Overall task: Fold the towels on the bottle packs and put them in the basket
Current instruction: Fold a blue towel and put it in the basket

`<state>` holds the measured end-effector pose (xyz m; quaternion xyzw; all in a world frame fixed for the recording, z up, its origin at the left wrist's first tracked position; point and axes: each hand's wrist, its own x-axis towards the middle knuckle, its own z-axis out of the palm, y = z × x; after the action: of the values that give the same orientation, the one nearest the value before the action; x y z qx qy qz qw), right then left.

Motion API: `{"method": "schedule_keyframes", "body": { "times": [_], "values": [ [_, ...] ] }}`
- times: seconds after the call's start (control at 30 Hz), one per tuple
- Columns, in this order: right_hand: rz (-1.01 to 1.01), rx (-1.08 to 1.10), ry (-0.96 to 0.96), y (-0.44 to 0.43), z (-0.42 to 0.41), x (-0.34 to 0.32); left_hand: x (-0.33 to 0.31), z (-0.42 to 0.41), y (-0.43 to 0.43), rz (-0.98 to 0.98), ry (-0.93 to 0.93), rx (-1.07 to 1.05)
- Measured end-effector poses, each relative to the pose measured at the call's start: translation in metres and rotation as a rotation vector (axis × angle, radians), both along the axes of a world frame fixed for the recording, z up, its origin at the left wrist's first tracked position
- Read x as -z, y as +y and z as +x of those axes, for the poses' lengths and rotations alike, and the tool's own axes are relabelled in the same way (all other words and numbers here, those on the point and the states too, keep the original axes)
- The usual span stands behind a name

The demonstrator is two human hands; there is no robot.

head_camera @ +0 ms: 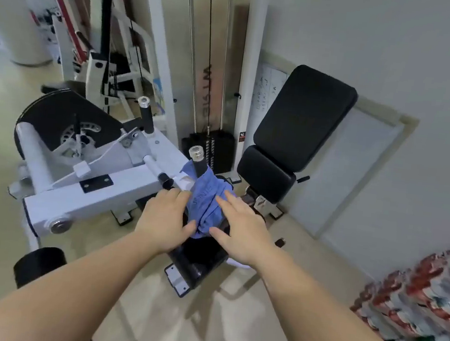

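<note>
My left hand (164,216) and right hand (239,229) press the blue towel's (207,196) sides, fingers straight. It drapes a machine handle (199,167).

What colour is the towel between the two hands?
The towel is blue, seen clearest in the head view.

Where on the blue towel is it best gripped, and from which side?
Probably by its two loose side edges, one per hand, coming from the near side. The blue towel lies bunched at the base of the upright black handle and hangs down onto the black seat, so a sideways pull could snag, while lifting upward should clear it. The left hand and right hand, both open, flank it.
</note>
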<state>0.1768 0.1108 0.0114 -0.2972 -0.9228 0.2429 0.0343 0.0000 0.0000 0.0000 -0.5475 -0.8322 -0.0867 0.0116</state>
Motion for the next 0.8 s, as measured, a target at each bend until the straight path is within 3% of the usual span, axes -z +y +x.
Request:
{"method": "schedule_keyframes", "body": {
  "times": [0.3, 0.4, 0.53, 0.6, 0.7, 0.8],
  "values": [
    [-0.027, -0.085, -0.271, 0.014, -0.029, 0.024, 0.013, -0.015, 0.041, 0.218, -0.518, -0.05],
    [-0.12, -0.037, -0.264, 0.007, -0.034, 0.033, 0.015, -0.015, 0.048, 0.311, -0.703, -0.166],
    [-0.203, 0.068, -0.147, 0.001, -0.034, 0.044, 0.015, -0.015, 0.042, 0.389, -0.811, -0.195],
    [-0.149, 0.181, 0.003, -0.003, -0.033, 0.041, 0.008, -0.017, 0.034, 0.419, -0.784, -0.1],
    [-0.036, 0.299, 0.286, -0.008, -0.041, 0.019, -0.007, -0.024, 0.023, 0.437, -0.564, 0.241],
    [0.092, 0.19, 0.371, -0.01, -0.052, -0.012, -0.031, -0.032, 0.023, 0.406, -0.42, 0.463]
  ]
}}
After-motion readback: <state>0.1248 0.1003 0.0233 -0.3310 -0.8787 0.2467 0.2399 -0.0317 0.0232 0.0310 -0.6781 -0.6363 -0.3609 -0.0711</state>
